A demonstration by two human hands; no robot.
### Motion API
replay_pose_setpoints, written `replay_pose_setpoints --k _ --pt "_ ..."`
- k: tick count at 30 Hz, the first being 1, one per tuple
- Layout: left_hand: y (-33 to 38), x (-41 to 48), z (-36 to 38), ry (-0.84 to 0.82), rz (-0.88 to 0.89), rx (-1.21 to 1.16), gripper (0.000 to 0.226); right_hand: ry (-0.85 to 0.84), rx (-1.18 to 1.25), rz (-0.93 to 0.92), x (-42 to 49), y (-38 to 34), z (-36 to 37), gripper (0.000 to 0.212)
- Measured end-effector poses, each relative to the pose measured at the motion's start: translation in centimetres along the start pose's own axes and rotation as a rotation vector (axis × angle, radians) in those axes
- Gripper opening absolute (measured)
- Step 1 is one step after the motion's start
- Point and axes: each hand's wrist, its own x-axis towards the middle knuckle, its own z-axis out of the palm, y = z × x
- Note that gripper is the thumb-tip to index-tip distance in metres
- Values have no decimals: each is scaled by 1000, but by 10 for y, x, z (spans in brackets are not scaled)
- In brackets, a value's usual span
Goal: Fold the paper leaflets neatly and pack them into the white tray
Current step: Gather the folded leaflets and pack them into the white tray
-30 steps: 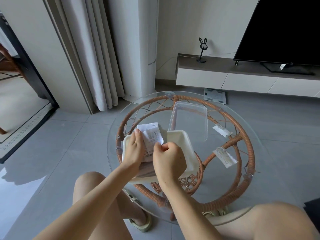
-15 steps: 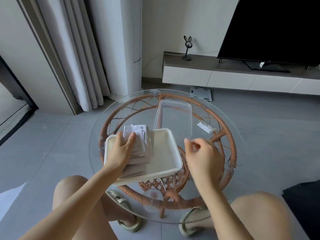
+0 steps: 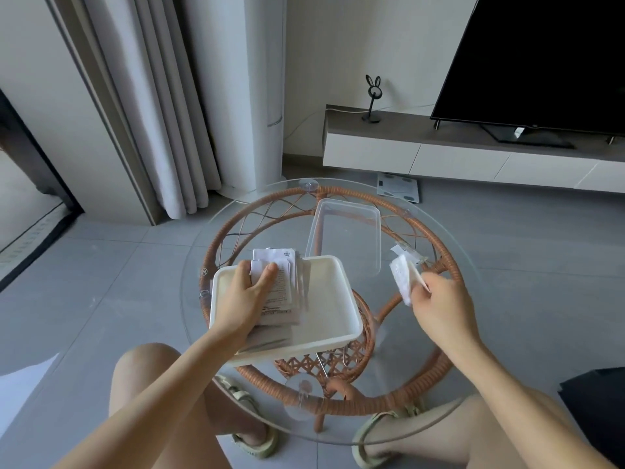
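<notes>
Pinching a loose leaflet point(image 3: 401, 278) by its near edge, my right hand point(image 3: 439, 301) held it right of the white tray point(image 3: 329, 309). My left hand point(image 3: 250, 292) pressed flat on the folded stack point(image 3: 282, 301) inside. I judged the paper light and floppy, best gripped at a corner.

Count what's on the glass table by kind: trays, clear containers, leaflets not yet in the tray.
White tray: 1
Clear plastic container: 1
Leaflets outside the tray: 2 (held leaflet in the right hand, loose leaflet on the glass table)
Total: 4, leaving out the uncountable stack in the tray.
</notes>
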Motion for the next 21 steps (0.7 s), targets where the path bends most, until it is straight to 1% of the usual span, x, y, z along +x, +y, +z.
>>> replay_pose_setpoints --k 1,2,3,4,5,6,7,9,11,12,14,16,19,21 --pt "1 -1 1 2 1 11 32 -40 332 59 -3 -15 -2 20" --pt "2 -1 1 8 4 21 32 -129 618 115 -7 -34 -2 17" --pt "4 -2 0 16 18 25 31 -245 817 154 -10 -54 0 16" --pt "6 -4 1 29 33 32 30 -343 894 170 -15 -70 6 17" --pt "10 -5 1 50 50 47 27 -409 887 164 -19 -87 15 16" --pt "11 -5 1 74 63 72 26 -431 843 150 -24 -101 23 15" --pt "12 -6 1 88 65 90 28 -415 777 130 -26 -111 35 14" --pt "12 -5 0 93 57 72 32 -326 588 62 -28 -120 57 17" --pt "14 -6 -1 93 28 -4 34 -251 381 -9 -30 -123 71 27" --pt "14 -6 -1 91 20 -28 36 -228 320 -29 -31 -124 74 31" --pt "14 -7 -2 75 33 -35 43 -216 251 -54 -32 -124 76 34" --pt "14 -7 -2 56 21 -40 50 -244 216 -63 -30 -124 76 35" --pt "12 -6 0 21 13 -43 37 -301 148 -110 -30 -127 75 46" --pt "10 -4 1 43 36 -17 32 -379 153 -166 -31 -127 72 47"
